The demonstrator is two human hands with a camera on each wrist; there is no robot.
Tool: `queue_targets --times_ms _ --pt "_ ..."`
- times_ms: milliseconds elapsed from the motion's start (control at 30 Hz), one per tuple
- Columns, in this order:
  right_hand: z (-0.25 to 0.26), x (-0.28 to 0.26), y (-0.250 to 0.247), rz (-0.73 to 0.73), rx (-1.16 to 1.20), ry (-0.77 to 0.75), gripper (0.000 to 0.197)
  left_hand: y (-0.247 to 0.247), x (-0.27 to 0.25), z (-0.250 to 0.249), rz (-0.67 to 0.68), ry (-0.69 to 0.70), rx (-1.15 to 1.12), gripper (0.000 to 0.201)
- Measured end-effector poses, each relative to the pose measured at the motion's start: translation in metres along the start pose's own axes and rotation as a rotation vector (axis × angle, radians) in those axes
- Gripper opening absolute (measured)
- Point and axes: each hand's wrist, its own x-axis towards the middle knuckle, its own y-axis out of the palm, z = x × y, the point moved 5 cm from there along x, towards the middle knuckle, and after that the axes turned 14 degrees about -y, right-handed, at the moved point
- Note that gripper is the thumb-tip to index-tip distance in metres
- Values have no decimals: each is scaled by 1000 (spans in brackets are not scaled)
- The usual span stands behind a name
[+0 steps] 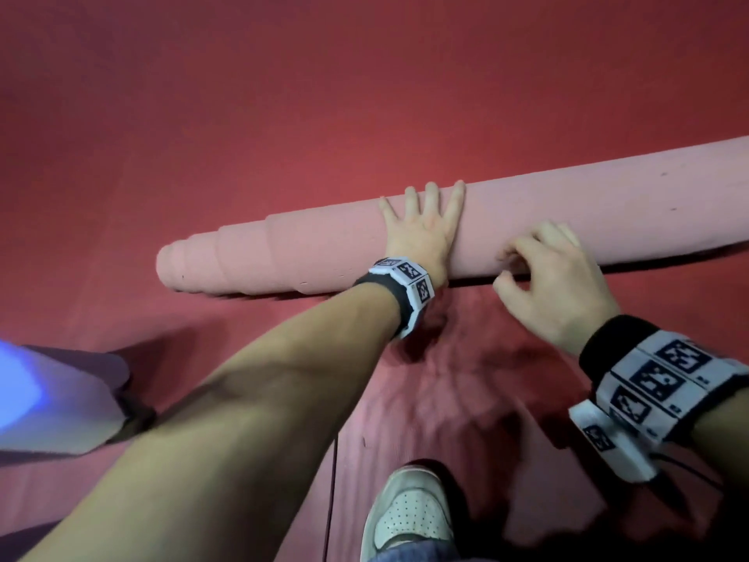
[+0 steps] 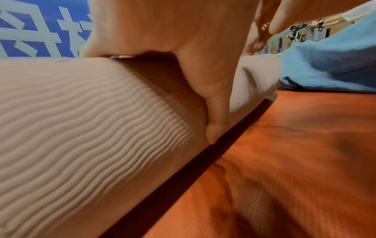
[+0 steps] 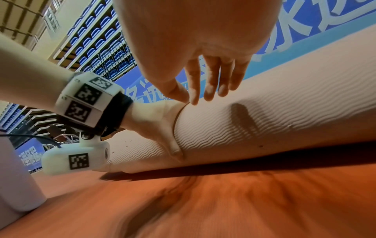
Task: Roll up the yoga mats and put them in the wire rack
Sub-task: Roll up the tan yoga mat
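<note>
A pink yoga mat [image 1: 324, 245] lies rolled into a long tube across the red floor [image 1: 364, 95], its left end telescoped in steps. My left hand [image 1: 421, 229] presses flat on top of the roll with fingers spread; in the left wrist view its thumb [image 2: 209, 96] lies against the ribbed mat [image 2: 91, 128]. My right hand [image 1: 555, 285] is just to the right at the roll's near side, fingers loosely curled. In the right wrist view the right hand [image 3: 203, 75] hangs over the mat [image 3: 284, 120] and holds nothing, with the left hand [image 3: 158, 125] beside it.
A pale, blue-lit object, perhaps another mat [image 1: 52, 399], lies on the floor at the lower left. My white shoe [image 1: 409, 509] stands just behind the roll. A thin dark cable [image 1: 334, 460] hangs by my left arm. Blue stadium seats [image 3: 97, 40] rise in the background.
</note>
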Motion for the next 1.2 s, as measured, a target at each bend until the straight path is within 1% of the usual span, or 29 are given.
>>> queue_targets --times_ms 33,100,167,233,300,433,567,700,767,867,900,1000,1067,1133,1200 --pt "-3 -3 -1 28 0 5 14 -1 -1 1 2 6 -12 129" --pt "-10 -9 -4 90 15 53 11 -1 -6 4 -8 3 -41 131" --pt "-12 -14 -10 126 41 117 13 -2 -12 11 -7 -7 -90 131" --pt "-6 -17 -16 131 43 150 17 -9 -19 22 -16 -13 -157 131" --pt "7 -14 -23 123 29 158 24 -22 -25 37 -34 -38 -230 135" --pt "38 4 -52 96 63 233 49 -63 -37 70 -87 -98 -389 141" --pt "70 30 -95 -30 101 262 60 -109 -52 106 -210 -162 -570 139" --pt "109 58 -142 -175 158 233 76 -158 -76 138 -331 -225 -792 135" --pt "130 72 -163 -212 216 209 84 -181 -91 153 -366 -227 -898 135" --pt "167 94 -192 -189 309 104 74 -209 -114 176 -391 -182 -1095 139" --pt "181 100 -200 -184 358 61 75 -217 -121 184 -402 -162 -1167 139" --pt "220 112 -215 -211 522 -39 99 -232 -139 202 -439 -101 -1346 131" --pt "241 117 -218 -235 559 -84 110 -236 -151 209 -445 -52 -1440 121" --pt "255 117 -217 -258 563 -104 113 -235 -160 214 -426 -27 -1488 118" --pt "261 114 -211 -268 544 -100 108 -228 -163 219 -329 -4 -1492 119"
